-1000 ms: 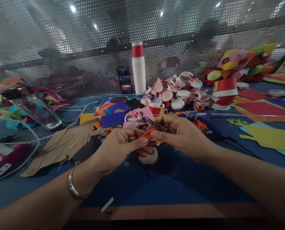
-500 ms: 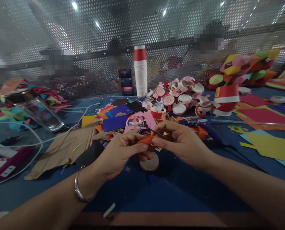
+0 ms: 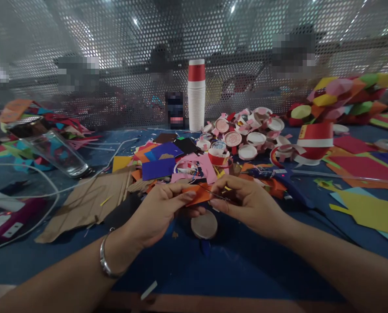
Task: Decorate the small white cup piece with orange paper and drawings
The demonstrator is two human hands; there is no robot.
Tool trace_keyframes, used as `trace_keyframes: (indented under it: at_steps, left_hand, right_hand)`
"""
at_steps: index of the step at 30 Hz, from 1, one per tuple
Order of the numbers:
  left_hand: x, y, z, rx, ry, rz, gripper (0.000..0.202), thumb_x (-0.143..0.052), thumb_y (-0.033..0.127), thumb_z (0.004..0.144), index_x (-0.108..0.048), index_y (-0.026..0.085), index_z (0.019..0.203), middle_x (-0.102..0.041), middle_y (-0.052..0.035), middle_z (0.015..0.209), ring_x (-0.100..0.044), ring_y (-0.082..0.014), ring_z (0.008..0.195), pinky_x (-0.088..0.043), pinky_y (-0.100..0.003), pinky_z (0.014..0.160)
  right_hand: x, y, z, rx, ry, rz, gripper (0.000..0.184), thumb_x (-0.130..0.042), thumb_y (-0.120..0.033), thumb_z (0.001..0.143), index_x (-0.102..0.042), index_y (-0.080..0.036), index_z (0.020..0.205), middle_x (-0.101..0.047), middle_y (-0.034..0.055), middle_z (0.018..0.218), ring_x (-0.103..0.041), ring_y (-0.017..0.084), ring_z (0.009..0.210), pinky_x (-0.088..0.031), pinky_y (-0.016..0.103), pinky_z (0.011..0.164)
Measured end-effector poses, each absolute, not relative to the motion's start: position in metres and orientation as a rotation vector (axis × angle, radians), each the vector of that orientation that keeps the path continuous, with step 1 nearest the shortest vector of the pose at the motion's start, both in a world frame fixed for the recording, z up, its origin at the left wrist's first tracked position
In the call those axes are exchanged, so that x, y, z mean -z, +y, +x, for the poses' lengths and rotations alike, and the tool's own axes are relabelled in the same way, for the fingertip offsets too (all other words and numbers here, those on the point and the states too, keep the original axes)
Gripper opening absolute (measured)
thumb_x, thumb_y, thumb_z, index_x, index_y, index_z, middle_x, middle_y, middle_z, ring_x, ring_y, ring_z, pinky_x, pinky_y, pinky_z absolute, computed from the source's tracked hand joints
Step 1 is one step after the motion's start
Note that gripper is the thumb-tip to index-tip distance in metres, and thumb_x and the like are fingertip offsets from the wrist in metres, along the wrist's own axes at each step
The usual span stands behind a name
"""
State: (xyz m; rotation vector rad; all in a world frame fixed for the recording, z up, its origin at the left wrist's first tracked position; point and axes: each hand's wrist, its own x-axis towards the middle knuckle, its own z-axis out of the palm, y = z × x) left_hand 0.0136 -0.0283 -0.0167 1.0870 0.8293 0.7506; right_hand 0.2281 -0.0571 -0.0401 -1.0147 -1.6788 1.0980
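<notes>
Two hands meet at the middle of the head view, just above the blue table (image 3: 233,265). Your left hand (image 3: 159,213) pinches an orange paper piece (image 3: 196,194) between thumb and forefinger, the thumb lying along its near edge. Your right hand (image 3: 251,204) is curled shut around small scissors (image 3: 215,194), whose thin dark blades point left and lie across the orange piece; whether the blades are parted is too fine to tell. The paper sits right between the two hands, touching both the left fingertips and the blades, held up off the table. A silver bracelet (image 3: 106,263) rings your left wrist.

Directly beneath the hands a round tan disc (image 3: 204,225) lies flat on the table. Just beyond your knuckles are scraps of blue paper (image 3: 158,168) and pink paper (image 3: 203,164). Brown paper (image 3: 89,202) spreads out to the left of your left hand, and a clear glass (image 3: 59,153) lies on its side further left. Behind the scraps, a pile of cut cup bottoms (image 3: 248,132) sits near a tall stack of paper cups (image 3: 196,98). A red cup (image 3: 314,137) stands upside down to the right, with yellow paper (image 3: 373,209) nearer you on that side.
</notes>
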Motion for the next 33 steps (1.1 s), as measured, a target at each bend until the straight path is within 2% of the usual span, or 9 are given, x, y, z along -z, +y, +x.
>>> trace_keyframes:
  at_steps: [7,10,16,23,29,33]
  left_hand:
    - [0.019,-0.030,0.011,-0.772,0.854,1.270,0.025,-0.078,0.023,0.088,-0.082,0.020,0.112,-0.082,-0.0052,0.095,-0.073,-0.0109,0.074,-0.060,-0.019,0.071]
    - [0.019,-0.030,0.011,-0.759,0.848,1.283,0.031,-0.079,0.023,0.087,-0.080,0.021,0.118,-0.082,-0.0056,0.094,-0.076,-0.0135,0.080,-0.061,-0.021,0.074]
    - [0.018,-0.030,0.012,-0.716,0.884,1.290,0.014,-0.082,0.024,0.085,-0.081,0.015,0.096,-0.081,-0.0064,0.085,-0.076,-0.0140,0.077,-0.060,-0.020,0.071]
    - [0.016,-0.039,0.014,-0.738,0.895,1.384,0.017,-0.076,0.031,0.090,-0.081,0.017,0.100,-0.081,-0.0046,0.089,-0.076,-0.0154,0.080,-0.062,-0.023,0.076]
    - [0.019,-0.044,0.013,-0.712,0.942,1.484,0.034,-0.087,0.034,0.078,-0.080,0.022,0.109,-0.083,-0.0034,0.104,-0.076,-0.0207,0.093,-0.061,-0.028,0.083]
    - [0.018,-0.046,0.013,-0.707,0.922,1.492,0.029,-0.082,0.032,0.083,-0.080,0.021,0.109,-0.083,-0.0043,0.105,-0.076,-0.0202,0.095,-0.060,-0.027,0.085]
  right_hand:
    - [0.040,-0.056,0.227,-1.074,-1.732,-1.015,0.015,-0.071,-0.038,0.093,-0.066,-0.024,0.094,-0.065,0.0019,0.092,-0.060,0.016,0.077,-0.048,0.029,0.065]
    - [0.041,-0.055,0.227,-1.068,-1.719,-1.025,0.015,-0.071,-0.038,0.093,-0.067,-0.023,0.093,-0.067,0.0026,0.092,-0.062,0.017,0.079,-0.050,0.030,0.067]
    - [0.039,-0.055,0.228,-1.002,-1.754,-1.084,0.015,-0.069,-0.036,0.095,-0.068,-0.022,0.091,-0.068,0.0009,0.086,-0.060,0.014,0.074,-0.048,0.027,0.065]
    - [0.038,-0.055,0.228,-1.021,-1.743,-1.116,0.016,-0.065,-0.036,0.096,-0.065,-0.021,0.090,-0.067,0.0013,0.082,-0.060,0.016,0.070,-0.047,0.029,0.062]
    - [0.038,-0.054,0.226,-1.056,-1.704,-1.080,0.011,-0.065,-0.033,0.096,-0.065,-0.023,0.093,-0.071,0.0028,0.087,-0.065,0.018,0.078,-0.053,0.030,0.067]
    - [0.037,-0.055,0.225,-1.012,-1.724,-1.107,0.011,-0.064,-0.032,0.095,-0.065,-0.022,0.091,-0.070,0.0024,0.086,-0.063,0.017,0.076,-0.051,0.029,0.065]
